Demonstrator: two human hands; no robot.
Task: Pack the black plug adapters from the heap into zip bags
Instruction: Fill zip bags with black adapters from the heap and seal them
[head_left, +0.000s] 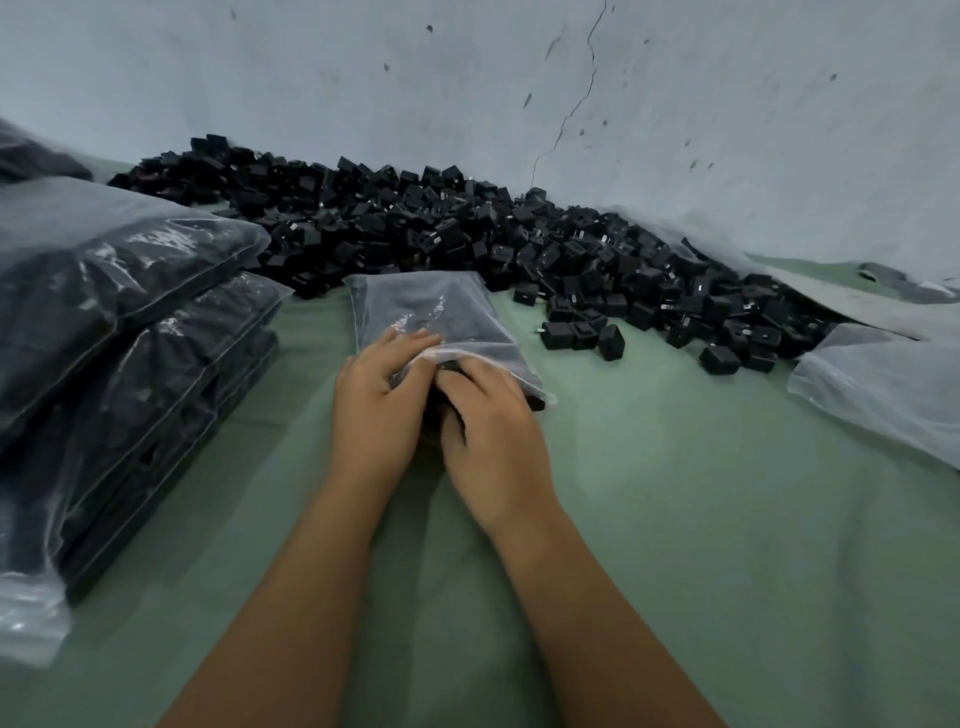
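**Both hands at the mouth of a half-filled zip bag**

Just beyond the fingertips, the zip bag (431, 317) lay flat on the green table (675, 519), its closed end pointing toward the heap of black plug adapters (467, 228); the open end faced the person, probably so adapters could be fed in from the near side. The left hand (376, 400) had its fingers curled over the bag's near edge, gripping the plastic, seemingly to hold the mouth steady; the right hand (488, 415) pressed in beside it, fingers bent round dark adapters at the opening, though blur left the exact hold unclear; the two hands touched at the thumbs. A few loose adapters (582, 332) sat just right of the fingers, spilled from the heap, near enough to be picked next. Left of the fingers stood a stack of filled bags (130, 322), piled flat; to the far right lay empty bags (883, 384). Judging by the bag's dark bulk, filling seemed well along and sealing not yet done.
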